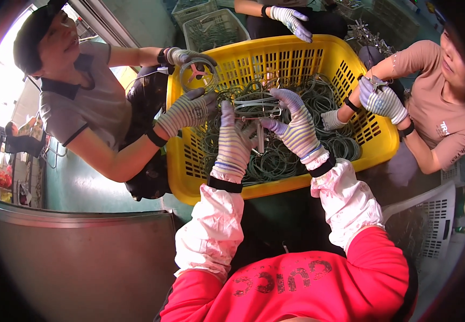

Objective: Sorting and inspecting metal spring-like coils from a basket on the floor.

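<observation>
1. the left hand point(231, 144), in a striped knit glove, is closed with its fingers curled around the left side of a bundle of thin silver-grey metal wire pieces point(256, 106). the bundle is held above the middle of the yellow slotted plastic crate point(345, 64).
2. the right hand point(294, 126), in a matching striped glove, pinches the right end of the same bundle between thumb and fingers. judgement: if either grip loosens, the pieces are likely to splay and drop.
3. below the bundle lies a deep tangle of dark green coiled wire rings point(275, 158) filling the crate. judgement: a dropped piece could slide between the coils and be hard to find.
4. a co-worker's gloved hand point(189, 110) reaches in from the left and rests just beside the left hand. judgement: the hands could collide, or wire ends could catch a glove.
5. the same co-worker's other hand holds a round clear ring with a pink centre piece point(197, 72) at the crate's left rim.
6. a second co-worker's gloved hands point(380, 99) work at the right rim; one further gloved hand point(294, 21) rests at the far rim. judgement: four people drawing on one tangle may tug coils under another's hands.
</observation>
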### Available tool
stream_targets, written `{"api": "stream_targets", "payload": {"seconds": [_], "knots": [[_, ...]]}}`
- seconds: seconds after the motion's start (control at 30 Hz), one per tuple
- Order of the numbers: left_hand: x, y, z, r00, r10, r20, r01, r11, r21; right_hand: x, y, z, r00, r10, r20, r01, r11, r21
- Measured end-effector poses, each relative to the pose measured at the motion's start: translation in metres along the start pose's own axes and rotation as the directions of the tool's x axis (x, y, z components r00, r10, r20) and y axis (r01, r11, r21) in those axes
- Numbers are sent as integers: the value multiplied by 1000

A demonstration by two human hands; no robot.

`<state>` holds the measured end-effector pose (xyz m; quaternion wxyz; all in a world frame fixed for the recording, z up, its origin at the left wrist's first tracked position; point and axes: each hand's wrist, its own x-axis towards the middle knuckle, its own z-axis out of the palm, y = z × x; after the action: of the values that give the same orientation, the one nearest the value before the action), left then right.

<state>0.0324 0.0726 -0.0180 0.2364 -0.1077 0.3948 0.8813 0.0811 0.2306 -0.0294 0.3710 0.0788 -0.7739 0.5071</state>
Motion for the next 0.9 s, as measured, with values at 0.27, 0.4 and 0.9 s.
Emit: {"api": "stream_targets", "payload": {"seconds": [0.27,0.4,0.9], "knots": [[4,-7,-3,984,-152,93,128,965,230,1,-8,-1,992,-77,102,95,978,-188],[0,-4,10,995,-71,63,62,988,140,3,-7,-2,991,-131,42,136,976,-168],[-5,14,9,910,-315,269,331,944,-12,-2,11,-4,989,24,147,-28,999,23]]}}
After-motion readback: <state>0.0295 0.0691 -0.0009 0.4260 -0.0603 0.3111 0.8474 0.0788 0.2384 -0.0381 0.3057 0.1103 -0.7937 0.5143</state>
